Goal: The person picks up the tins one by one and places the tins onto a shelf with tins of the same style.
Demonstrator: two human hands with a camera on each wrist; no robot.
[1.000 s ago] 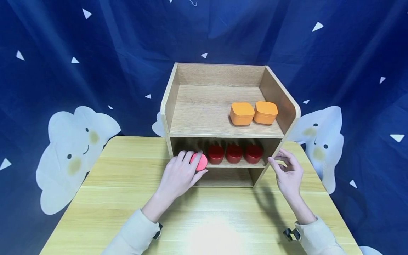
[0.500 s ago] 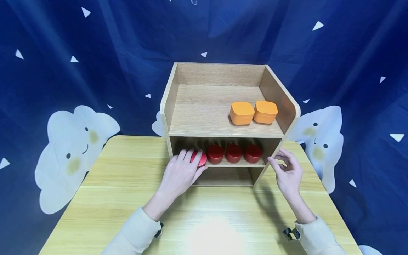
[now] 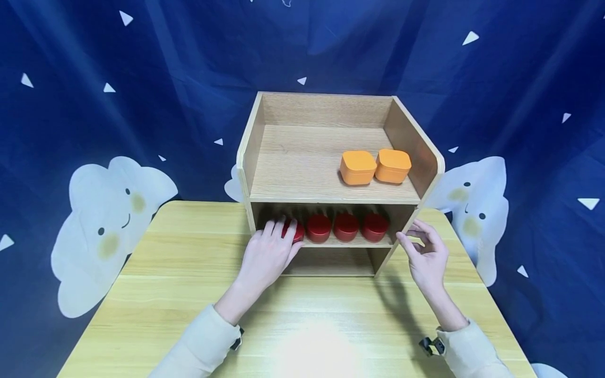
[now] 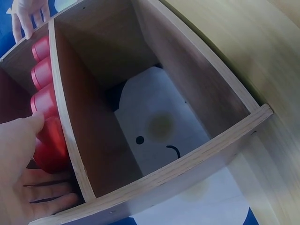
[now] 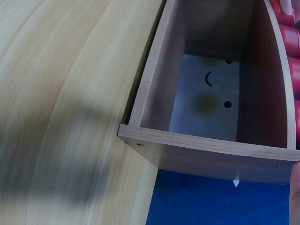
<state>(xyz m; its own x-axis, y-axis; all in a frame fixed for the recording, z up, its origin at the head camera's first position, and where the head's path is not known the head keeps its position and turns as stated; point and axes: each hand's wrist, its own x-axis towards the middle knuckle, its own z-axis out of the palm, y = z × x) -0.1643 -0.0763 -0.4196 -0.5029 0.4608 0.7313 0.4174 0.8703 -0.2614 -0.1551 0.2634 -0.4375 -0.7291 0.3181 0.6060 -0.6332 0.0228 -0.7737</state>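
My left hand reaches into the left end of the middle compartment of a small wooden shelf. It grips a round red tin, thumb on one side and fingers on the other; in the head view the fingers cover part of it. Three matching red tins stand in a row to its right on the same board. My right hand is at the shelf's right side panel, thumb by the front edge and fingers against the outer face; the right wrist view catches only a strip of that hand at its edge.
Two orange square boxes with rounded corners sit on the top board, toward the right. Below the tins is a lower compartment. The shelf stands on a pale wooden table, with a blue cloud-patterned curtain behind.
My left hand has moved the red tin back into the compartment; its tilted lid has levelled out, in line with the other tins. The right hand has stayed at the side panel.
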